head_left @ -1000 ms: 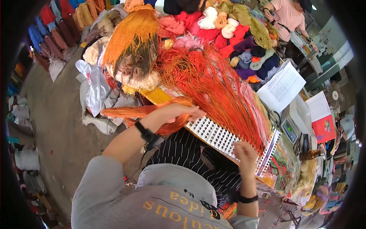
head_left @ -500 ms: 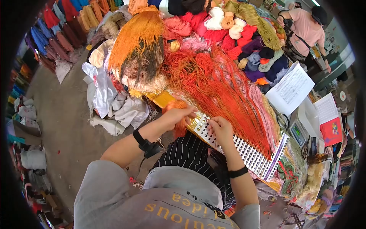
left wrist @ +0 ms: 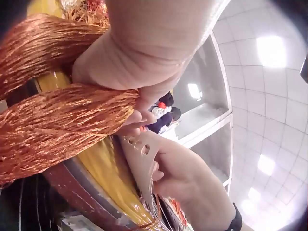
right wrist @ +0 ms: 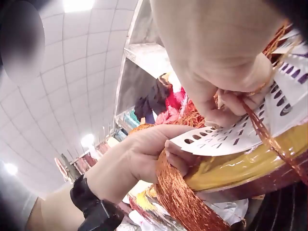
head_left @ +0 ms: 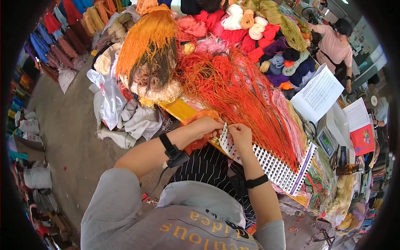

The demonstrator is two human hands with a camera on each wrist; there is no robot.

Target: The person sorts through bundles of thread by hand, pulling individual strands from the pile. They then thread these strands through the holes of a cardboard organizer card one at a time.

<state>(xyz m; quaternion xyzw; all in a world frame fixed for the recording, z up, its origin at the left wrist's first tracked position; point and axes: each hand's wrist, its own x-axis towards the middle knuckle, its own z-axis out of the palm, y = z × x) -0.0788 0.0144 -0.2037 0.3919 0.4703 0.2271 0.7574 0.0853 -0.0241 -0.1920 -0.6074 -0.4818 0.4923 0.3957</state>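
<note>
Table (head_left: 177,109) has a glossy yellow front edge, runs diagonally in front of the person, loaded with yarn. Red-orange strands (head_left: 225,79) spread over the middle, golden-orange bundle (head_left: 146,35) to their left, skeins in red, white, purple and olive behind. Right side: printed sheets (head_left: 318,93), scale (head_left: 327,139) with lit green display, red booklet (head_left: 361,141). Floor (head_left: 66,125) is grey-brown, white sacks (head_left: 109,100) on the left by the table. Coloured skeins hang at far left; another person (head_left: 335,48) in a pink top stands at upper right. Wrist views show a pale panelled ceiling (left wrist: 250,96) with bright lights.

Punched card (head_left: 266,160): white, thin, rows of dark oval holes, purple stripe near its right end. Lies along the table's front edge, left end lifted and bent up between the hands. Orange skein (left wrist: 57,130): coppery, glossy, fine strands, looped through the left hand and hanging over the front edge.

Left hand (head_left: 208,126): grip closed round the orange skein, fingertips at the card's left end. Right hand (head_left: 241,139): grip together, thumb and fingers pinching the punched card just beside the left; a thin orange strand runs down from its fingers.
</note>
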